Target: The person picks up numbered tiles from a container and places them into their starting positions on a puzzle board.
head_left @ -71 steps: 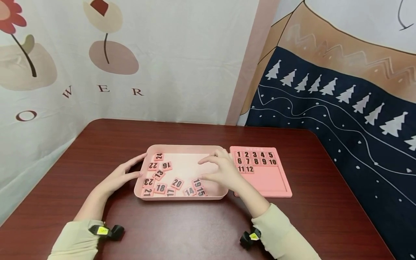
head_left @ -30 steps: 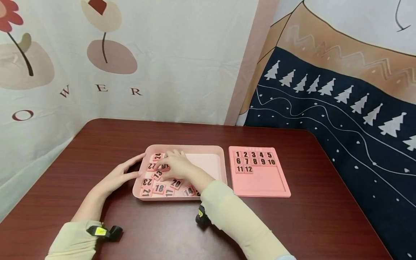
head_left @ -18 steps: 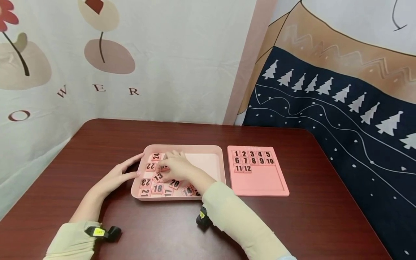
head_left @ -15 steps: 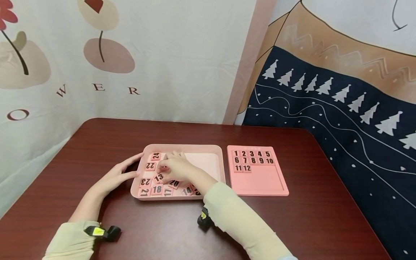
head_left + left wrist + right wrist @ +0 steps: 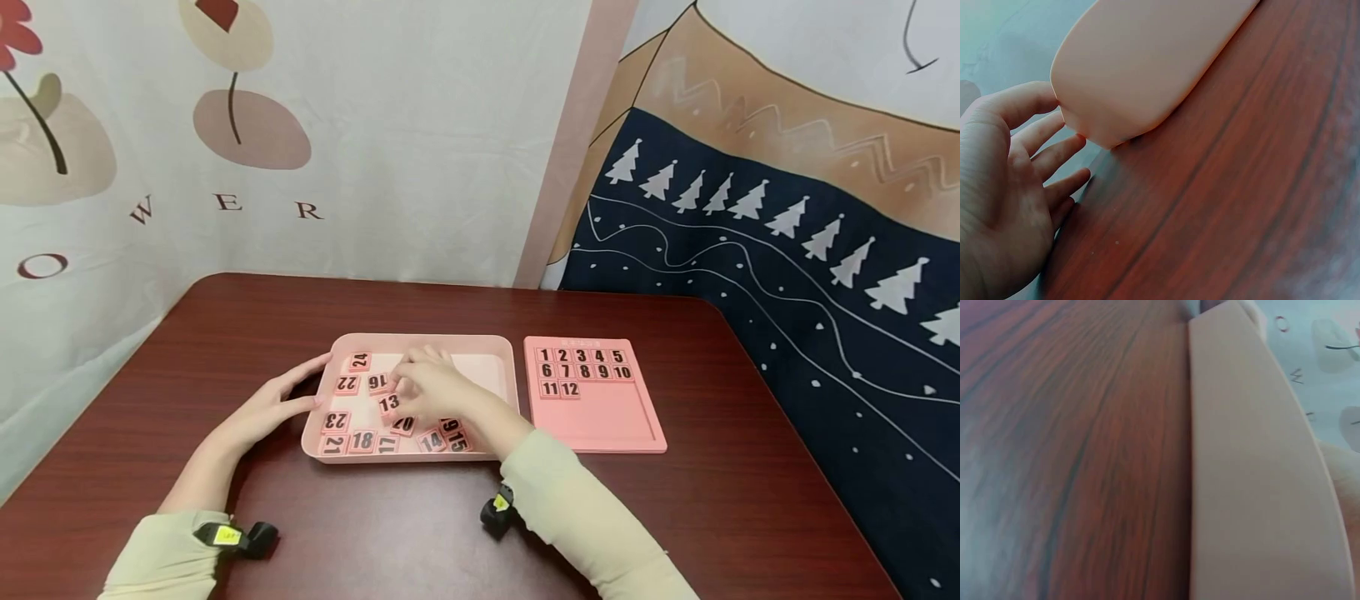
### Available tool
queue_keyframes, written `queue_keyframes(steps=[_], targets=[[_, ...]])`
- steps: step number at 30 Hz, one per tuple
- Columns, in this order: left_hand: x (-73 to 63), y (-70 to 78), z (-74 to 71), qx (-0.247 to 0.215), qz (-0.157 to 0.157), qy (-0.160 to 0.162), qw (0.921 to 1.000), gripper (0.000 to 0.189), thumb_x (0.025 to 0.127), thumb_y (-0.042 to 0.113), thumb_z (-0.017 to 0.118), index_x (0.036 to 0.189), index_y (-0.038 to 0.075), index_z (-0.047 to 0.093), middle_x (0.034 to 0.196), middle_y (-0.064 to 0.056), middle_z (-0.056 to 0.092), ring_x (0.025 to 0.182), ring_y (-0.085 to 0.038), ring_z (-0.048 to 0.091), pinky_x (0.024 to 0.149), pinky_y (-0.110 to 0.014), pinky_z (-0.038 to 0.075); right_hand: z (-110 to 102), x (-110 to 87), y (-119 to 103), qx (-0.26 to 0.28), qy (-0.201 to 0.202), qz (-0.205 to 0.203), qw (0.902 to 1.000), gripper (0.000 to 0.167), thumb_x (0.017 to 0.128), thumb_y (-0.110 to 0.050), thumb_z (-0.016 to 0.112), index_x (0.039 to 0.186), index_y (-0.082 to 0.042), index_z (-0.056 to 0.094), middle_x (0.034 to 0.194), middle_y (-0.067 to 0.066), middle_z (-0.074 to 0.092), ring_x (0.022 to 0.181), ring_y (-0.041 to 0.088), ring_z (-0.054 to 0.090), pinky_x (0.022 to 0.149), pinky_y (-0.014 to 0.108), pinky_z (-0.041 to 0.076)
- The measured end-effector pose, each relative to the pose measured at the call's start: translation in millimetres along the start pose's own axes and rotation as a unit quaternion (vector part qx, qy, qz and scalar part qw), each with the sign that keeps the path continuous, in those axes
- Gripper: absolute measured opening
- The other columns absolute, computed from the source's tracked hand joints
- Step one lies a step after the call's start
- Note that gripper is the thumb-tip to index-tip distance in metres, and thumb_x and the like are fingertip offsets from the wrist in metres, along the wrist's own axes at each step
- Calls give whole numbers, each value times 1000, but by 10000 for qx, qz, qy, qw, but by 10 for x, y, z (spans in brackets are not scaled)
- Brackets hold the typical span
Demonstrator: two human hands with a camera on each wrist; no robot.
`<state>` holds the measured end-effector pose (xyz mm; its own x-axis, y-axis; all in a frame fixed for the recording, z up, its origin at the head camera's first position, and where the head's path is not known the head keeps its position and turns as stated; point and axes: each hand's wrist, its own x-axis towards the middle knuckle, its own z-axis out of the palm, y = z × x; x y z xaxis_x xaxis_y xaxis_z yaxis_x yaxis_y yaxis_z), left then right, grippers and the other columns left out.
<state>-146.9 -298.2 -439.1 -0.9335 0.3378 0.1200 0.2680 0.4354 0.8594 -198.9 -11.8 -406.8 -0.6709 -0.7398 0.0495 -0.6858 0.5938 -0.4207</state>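
Observation:
A pale pink tray (image 5: pixel 480 400) on the table holds loose pink number tiles. My right hand (image 5: pixel 435 387) is over the middle of it and pinches the number 13 tile (image 5: pixel 389 404) between thumb and fingers. Just behind that tile lies the 16 tile (image 5: pixel 378 383); the 20 tile (image 5: pixel 402 426) is partly covered by my hand. My left hand (image 5: pixel 262 408) touches the tray's left side with spread, fairly straight fingers, as the left wrist view also shows. In the right wrist view the tray wall (image 5: pixel 1254 469) hides most of my right hand.
Right of the tray lies a pink number board (image 5: pixel 600 417) with tiles 1 to 12 set in rows at its top. Several other tiles, such as the 24 tile (image 5: pixel 360 361) and the 14 tile (image 5: pixel 431 441), lie in the tray. Printed cloths hang behind the brown table (image 5: pixel 390 533).
My right hand came from the tray's right side to its left part, took hold of the 13 tile, and has now moved slightly right with it. My left hand stays at the tray.

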Motion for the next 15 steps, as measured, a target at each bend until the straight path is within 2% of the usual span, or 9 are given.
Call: queue_keyframes(steps=[6,11,15], targets=[[-3,20,1,-20,-56,-11,10000,62,94,16,62,149,11,35,151,-13,33,130,6,24,95,-7,21,-150,-256,112,228,477,-33,9986,27,77,-36,79,97,-24,66,105,-6,49,112,14,36,99,38,24],[-5,34,3,-49,-46,-16,10000,62,94,15,61,149,11,35,151,-14,32,130,6,24,95,-7,21,-271,-490,198,225,828,-74,9963,29,76,-37,80,97,-24,64,103,0,50,109,17,37,96,40,26],[-1,31,5,-58,17,-18,10000,61,94,14,61,149,10,35,151,-15,33,130,7,24,95,-6,21,-350,-663,298,200,1193,-279,9923,29,75,-34,82,94,-23,64,98,6,52,110,22,38,98,44,23]])
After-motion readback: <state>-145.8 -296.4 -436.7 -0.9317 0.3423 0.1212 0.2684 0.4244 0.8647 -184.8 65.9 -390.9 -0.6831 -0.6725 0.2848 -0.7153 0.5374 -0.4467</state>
